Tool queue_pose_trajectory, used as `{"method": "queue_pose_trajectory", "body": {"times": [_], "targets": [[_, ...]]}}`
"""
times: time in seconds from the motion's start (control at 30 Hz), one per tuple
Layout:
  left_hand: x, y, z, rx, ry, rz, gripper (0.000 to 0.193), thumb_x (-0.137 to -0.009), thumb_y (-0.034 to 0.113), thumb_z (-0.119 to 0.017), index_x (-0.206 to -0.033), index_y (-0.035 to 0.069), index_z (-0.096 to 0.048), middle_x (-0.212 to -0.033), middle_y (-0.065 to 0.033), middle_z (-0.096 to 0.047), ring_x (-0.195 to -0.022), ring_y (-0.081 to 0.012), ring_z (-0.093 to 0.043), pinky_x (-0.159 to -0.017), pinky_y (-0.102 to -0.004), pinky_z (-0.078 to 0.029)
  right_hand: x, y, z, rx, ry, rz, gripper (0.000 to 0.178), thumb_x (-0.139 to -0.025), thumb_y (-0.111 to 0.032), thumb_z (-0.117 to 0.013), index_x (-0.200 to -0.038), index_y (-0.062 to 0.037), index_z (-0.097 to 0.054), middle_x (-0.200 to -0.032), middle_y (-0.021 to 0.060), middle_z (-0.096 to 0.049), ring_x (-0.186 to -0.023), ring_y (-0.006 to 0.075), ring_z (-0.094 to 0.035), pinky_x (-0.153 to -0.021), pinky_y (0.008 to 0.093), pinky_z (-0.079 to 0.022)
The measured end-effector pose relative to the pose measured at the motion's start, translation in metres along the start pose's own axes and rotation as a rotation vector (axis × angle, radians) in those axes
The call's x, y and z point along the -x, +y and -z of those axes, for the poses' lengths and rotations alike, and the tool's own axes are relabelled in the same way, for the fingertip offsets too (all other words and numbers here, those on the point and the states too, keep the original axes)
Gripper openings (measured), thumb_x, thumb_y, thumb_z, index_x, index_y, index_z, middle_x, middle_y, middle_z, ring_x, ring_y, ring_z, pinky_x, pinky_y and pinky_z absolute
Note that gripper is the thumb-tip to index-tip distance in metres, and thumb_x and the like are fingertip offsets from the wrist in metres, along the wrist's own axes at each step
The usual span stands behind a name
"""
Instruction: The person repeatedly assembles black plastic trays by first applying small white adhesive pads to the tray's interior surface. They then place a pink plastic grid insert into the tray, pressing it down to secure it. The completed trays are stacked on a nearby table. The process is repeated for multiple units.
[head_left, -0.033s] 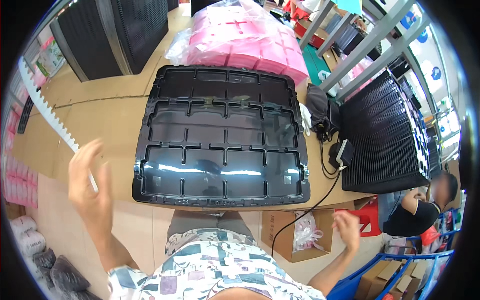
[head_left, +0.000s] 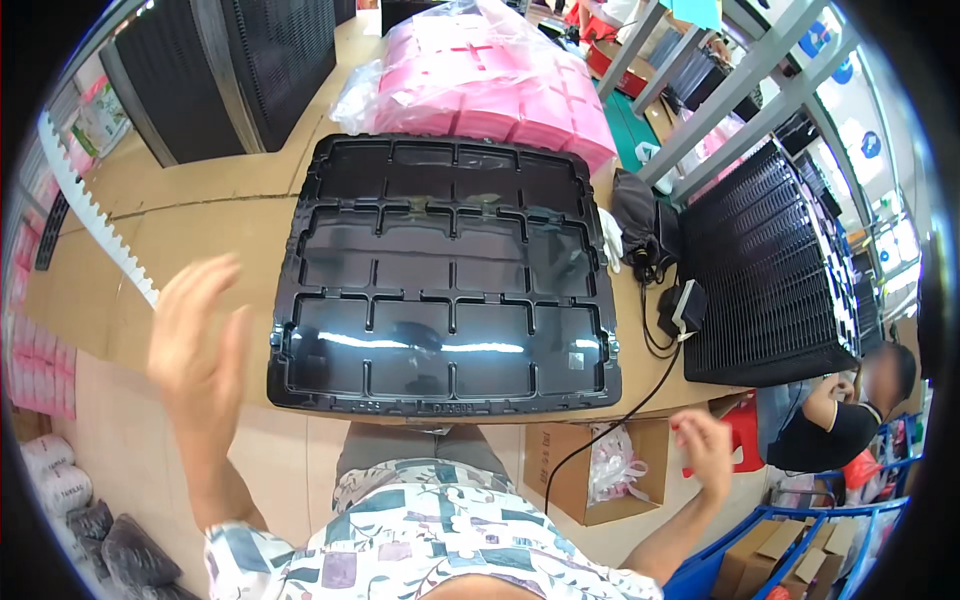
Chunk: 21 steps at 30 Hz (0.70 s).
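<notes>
A black plastic tray (head_left: 449, 253) with rows of moulded compartments lies on the brown cardboard-covered table (head_left: 190, 225). The upper faces shine under the lights. My left hand (head_left: 197, 335), slightly blurred, is raised left of the tray and apart from it. Its fingers are spread with nothing in them. Behind that hand runs a long white strip with a toothed edge (head_left: 95, 215), its near end hidden. Off the table's front edge, to the right, my right hand (head_left: 708, 450) hangs with curled fingers. A small red spot shows at its fingertips; what it is stays unclear.
Pink packs under clear plastic (head_left: 480, 75) stand behind the tray. Stacked black trays rise at the far left (head_left: 225, 80) and right (head_left: 760, 270). A black cable (head_left: 640, 400) crosses the front edge above an open carton (head_left: 560, 470). A person (head_left: 835, 420) sits at right.
My left hand has shifted right, closer to the tray, and the white strip no longer shows between its fingers. My right hand has moved slightly right. The tray has barely shifted.
</notes>
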<state>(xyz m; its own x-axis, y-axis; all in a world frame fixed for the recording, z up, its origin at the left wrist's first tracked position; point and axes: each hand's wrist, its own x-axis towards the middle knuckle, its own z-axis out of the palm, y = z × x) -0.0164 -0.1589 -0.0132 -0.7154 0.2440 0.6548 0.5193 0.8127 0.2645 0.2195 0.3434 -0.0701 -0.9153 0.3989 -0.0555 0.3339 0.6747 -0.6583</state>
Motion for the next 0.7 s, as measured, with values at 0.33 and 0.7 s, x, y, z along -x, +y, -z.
{"method": "queue_pose_trajectory", "body": {"times": [0.33, 0.7], "targets": [[-0.198, -0.069, -0.152, 0.182, -0.175, -0.299, 0.024, -0.096, 0.014, -0.057, -0.115, 0.000, -0.064, -0.118, -0.0198, -0.065, -0.113, -0.0372, -0.060, -0.097, -0.0431, -0.048, -0.099, -0.126, 0.041, -0.083, -0.065, 0.300, 0.018, -0.094, -0.008, -0.057, -0.086, 0.0020, -0.069, -0.064, 0.0010, -0.059, -0.052, 0.0053, -0.050, -0.046, 0.0224, -0.038], [-0.210, -0.037, -0.257, 0.421, -0.274, -0.493, 0.053, -0.086, 0.015, -0.070, -0.134, -0.001, -0.053, -0.130, -0.0238, -0.060, -0.124, -0.0388, -0.055, -0.106, -0.0450, -0.043, -0.068, -0.151, -0.009, 0.378, 0.121, 0.301, 0.013, -0.085, 0.000, -0.066, -0.097, 0.0025, -0.070, -0.088, 0.0170, -0.071, -0.073, 0.0296, -0.069, -0.067, 0.0356, -0.053]]}}
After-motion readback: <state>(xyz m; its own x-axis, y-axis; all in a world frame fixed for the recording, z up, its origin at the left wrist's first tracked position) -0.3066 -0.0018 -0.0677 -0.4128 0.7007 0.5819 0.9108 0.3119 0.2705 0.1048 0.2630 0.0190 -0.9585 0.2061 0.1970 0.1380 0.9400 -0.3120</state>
